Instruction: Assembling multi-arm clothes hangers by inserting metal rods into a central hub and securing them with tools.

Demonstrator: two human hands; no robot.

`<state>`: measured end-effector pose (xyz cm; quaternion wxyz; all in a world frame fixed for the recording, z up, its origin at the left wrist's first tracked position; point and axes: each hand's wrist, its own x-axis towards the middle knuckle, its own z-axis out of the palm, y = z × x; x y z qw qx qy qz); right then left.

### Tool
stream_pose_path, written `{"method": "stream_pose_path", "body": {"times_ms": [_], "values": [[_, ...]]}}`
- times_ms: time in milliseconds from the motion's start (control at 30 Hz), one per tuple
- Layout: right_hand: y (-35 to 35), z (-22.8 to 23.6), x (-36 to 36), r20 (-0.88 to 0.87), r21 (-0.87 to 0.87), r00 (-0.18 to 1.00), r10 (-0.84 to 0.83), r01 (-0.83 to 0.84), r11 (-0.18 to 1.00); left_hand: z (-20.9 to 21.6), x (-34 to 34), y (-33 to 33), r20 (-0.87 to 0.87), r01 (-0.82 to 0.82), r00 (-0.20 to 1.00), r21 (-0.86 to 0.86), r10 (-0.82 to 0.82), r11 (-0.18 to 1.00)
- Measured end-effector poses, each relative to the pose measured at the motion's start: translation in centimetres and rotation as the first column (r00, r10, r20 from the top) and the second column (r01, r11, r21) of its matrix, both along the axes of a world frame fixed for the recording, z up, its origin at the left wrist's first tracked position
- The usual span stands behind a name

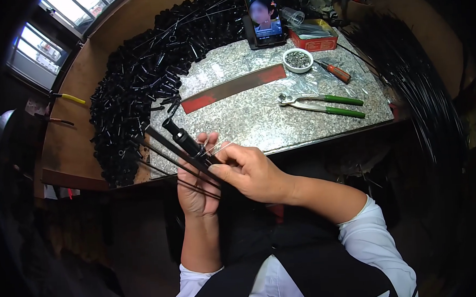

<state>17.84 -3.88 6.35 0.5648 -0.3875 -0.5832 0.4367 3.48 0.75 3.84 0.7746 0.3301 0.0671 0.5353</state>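
Note:
Both hands meet in front of the table's near edge, around a black plastic tubular fitting (184,140). It tilts up to the left, its wider end away from me. My left hand (196,195) is beneath, its fingers curled behind the piece and several long thin black rods (183,168), which fan out to the left. My right hand (255,171) closes from the right, thumb and fingers pinching at the fitting's lower end. A thin silvery wire (221,147) sticks out there between the fingers. The exact grip of the left fingertips is partly hidden.
A large heap of black tubular fittings (140,94) fills the table's left and back. On the speckled top (237,122) lie a red-brown strip (235,87), green-handled pincers (323,103), a screwdriver (335,71), a white bowl (298,61), a red box (313,39) and a propped phone (264,17). Black rods (410,77) lie bundled right.

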Motion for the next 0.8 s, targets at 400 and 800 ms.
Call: {"method": "stream_pose_path", "body": {"times_ms": [400,800], "values": [[2.1,-0.2,-4.1,0.088,0.336,0.987,-0.132,0.096,0.937,3.5,-3.5,-1.3,-0.452,-0.439,0.695,0.348,0.559,0.828],[2.2,-1.0,-3.5,0.122,0.221,0.992,-0.006,-0.022,0.975,4.2,-3.1,-1.7,-0.462,-0.509,0.542,0.484,0.702,0.712]]}}
